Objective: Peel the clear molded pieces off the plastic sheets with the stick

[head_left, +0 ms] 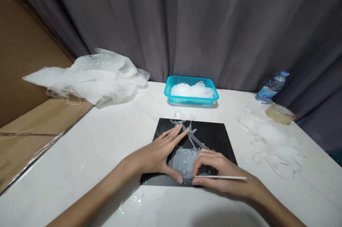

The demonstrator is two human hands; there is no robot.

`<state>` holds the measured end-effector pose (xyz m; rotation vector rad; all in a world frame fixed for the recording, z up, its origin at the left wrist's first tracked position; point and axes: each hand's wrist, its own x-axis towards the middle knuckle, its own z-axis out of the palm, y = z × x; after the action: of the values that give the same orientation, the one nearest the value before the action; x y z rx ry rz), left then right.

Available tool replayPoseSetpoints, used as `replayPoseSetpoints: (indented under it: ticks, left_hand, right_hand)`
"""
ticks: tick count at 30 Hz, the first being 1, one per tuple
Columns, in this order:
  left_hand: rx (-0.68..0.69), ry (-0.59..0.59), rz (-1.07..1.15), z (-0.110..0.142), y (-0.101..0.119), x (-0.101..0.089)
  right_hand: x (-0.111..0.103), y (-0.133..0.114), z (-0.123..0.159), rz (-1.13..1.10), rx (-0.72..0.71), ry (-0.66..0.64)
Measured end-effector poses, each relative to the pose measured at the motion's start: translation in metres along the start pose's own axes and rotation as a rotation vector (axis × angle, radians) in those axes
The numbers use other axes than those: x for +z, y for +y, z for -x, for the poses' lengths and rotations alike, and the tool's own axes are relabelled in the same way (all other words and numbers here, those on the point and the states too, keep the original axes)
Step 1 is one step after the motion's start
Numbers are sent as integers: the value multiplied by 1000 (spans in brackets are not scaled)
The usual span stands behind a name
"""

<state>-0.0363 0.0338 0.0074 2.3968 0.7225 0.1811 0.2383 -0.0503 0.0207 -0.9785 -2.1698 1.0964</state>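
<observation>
A thin, translucent whitish piece with small raised bumps (184, 159) lies on a black mat (213, 134). From its upper edge, clear narrow strands (193, 138) run up past the mat's far edge. My left hand (161, 152) lies open over the left side of the mat, fingers spread and pointing away, thumb at the piece's near edge. My right hand (219, 170) is closed around a slim whitish stick (227, 177) at the right side of the piece. The stick's working end is hidden by the fingers.
Behind the mat stands a teal basket (192, 100) holding whitish translucent pieces (191, 90). A large plastic bag (101, 77) sits at back left, near cardboard (50, 116). To the right are clear scraps (275, 141), a tape roll (280, 114) and a water bottle (271, 88).
</observation>
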Motion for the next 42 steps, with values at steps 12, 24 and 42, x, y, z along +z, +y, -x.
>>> replayPoseSetpoints:
  ticks: [12,24,42]
  left_hand:
    - [58,30,91,3,12,-33]
    - [112,-86,199,2,1,-22]
    - [38,-128,153,3,6,-19]
  right_hand:
    - [23,12,-16,-65,-37,116]
    - [29,13,-19,14,-41,77]
    - [47,30,-18,664,-481,227]
